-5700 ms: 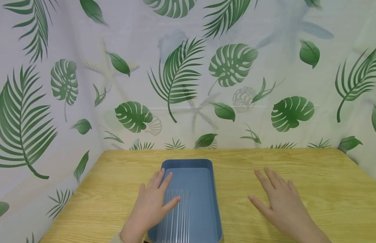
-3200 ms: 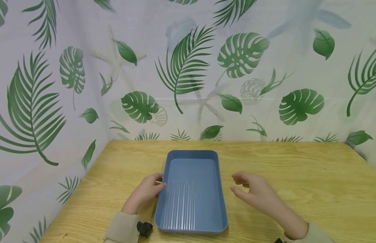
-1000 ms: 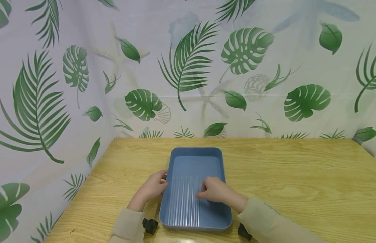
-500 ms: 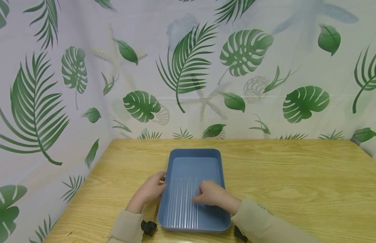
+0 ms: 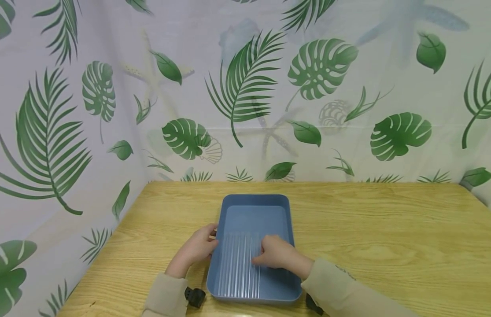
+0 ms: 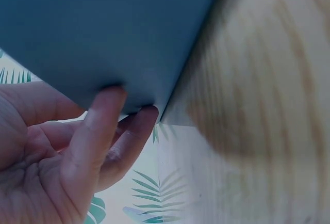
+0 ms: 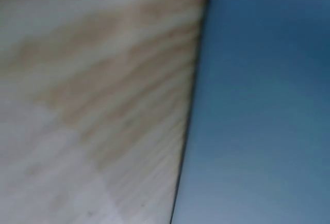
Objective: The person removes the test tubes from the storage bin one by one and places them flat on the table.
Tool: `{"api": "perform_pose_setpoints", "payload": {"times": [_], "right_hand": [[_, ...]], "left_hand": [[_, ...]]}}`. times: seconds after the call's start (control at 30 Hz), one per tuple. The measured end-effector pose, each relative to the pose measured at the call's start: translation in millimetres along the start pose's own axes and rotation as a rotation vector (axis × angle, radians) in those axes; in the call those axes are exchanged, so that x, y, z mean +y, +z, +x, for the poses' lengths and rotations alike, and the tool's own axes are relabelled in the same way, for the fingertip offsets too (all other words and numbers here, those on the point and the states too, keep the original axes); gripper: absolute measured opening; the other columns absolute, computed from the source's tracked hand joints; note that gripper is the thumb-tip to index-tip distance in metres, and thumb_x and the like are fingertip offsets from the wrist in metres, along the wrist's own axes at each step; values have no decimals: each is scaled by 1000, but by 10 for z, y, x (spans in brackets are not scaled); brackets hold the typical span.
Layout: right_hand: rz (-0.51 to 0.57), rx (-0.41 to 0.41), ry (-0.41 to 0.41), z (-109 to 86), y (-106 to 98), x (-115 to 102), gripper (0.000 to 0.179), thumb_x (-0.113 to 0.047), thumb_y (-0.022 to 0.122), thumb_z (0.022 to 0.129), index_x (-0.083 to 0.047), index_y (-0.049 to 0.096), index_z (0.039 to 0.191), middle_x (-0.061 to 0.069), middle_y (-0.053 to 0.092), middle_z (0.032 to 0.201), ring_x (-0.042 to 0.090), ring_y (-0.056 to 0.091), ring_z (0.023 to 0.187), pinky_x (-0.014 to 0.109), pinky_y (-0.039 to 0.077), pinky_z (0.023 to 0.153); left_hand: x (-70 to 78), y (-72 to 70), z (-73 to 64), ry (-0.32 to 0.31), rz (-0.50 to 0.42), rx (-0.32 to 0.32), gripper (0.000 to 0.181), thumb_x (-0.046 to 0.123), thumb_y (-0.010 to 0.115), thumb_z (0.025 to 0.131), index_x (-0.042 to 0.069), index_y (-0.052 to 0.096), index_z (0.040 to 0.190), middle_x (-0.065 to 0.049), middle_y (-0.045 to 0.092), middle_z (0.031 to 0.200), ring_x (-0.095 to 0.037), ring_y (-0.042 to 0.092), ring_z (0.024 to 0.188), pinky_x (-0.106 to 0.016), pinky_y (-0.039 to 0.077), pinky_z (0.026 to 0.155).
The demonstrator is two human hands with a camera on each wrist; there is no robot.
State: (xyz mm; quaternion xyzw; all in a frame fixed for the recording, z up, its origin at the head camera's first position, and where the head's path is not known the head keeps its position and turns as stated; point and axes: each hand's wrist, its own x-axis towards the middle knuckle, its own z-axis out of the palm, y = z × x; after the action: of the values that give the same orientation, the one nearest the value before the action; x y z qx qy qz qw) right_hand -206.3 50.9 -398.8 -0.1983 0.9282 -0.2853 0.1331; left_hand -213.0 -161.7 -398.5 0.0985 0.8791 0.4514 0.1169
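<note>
A blue rectangular tray [image 5: 255,220] with raised walls lies on the table. Several thin, clear tubes [image 5: 235,268] lie side by side lengthwise in its left half. My left hand [image 5: 194,247] holds the tray's left wall: the thumb is at the rim, and in the left wrist view the fingertips [image 6: 111,96] press the outer side. Inside the tray, my right hand [image 5: 278,253] reaches over from the right, fingers bent down and thumb at the rightmost tubes. Its fingertips are hidden, so I cannot tell whether it pinches a tube.
The wood-grain table [image 5: 372,237] extends to both sides of the tray. A leaf-printed cloth [image 5: 340,145] hangs behind it and along the left. Black wrist cameras [image 5: 195,297] sit at the sleeves. In the right wrist view, the tray's outer wall [image 7: 263,105] fills the right side.
My left hand came down to the tray's left wall, and the tray now sits straighter in view. My right hand moved left from beside the tray to the tubes. Little differs over the last half second.
</note>
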Motion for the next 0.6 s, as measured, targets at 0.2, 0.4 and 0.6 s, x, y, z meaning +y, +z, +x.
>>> {"api": "perform_pose_setpoints", "payload": {"times": [0.2, 0.4, 0.6], "right_hand": [[-4, 15, 42, -6, 13, -19, 44, -17, 68, 71, -13, 36, 42, -7, 36, 36, 5, 34, 32, 18, 30, 35], [-6, 25, 73, -6, 37, 9, 42, -15, 69, 70, -12, 38, 41, -5, 39, 36, 6, 40, 33, 19, 36, 35], [-14, 36, 68, 6, 67, 14, 37, -15, 69, 70, -10, 44, 43, -4, 43, 37, 7, 43, 34, 19, 37, 35]], "left_hand": [[-25, 6, -2, 5, 9, 8, 44, 1, 43, 89, -8, 33, 131, -26, 47, 116, -36, 52, 99, -33, 49, 56], [-60, 33, 20, 22, 17, 15, 43, 0, 43, 89, -8, 34, 130, -26, 48, 115, -36, 52, 98, -34, 49, 57], [-95, 42, 13, 35, 27, 32, 44, -1, 44, 88, -8, 35, 130, -26, 48, 114, -35, 53, 97, -34, 49, 56]]}}
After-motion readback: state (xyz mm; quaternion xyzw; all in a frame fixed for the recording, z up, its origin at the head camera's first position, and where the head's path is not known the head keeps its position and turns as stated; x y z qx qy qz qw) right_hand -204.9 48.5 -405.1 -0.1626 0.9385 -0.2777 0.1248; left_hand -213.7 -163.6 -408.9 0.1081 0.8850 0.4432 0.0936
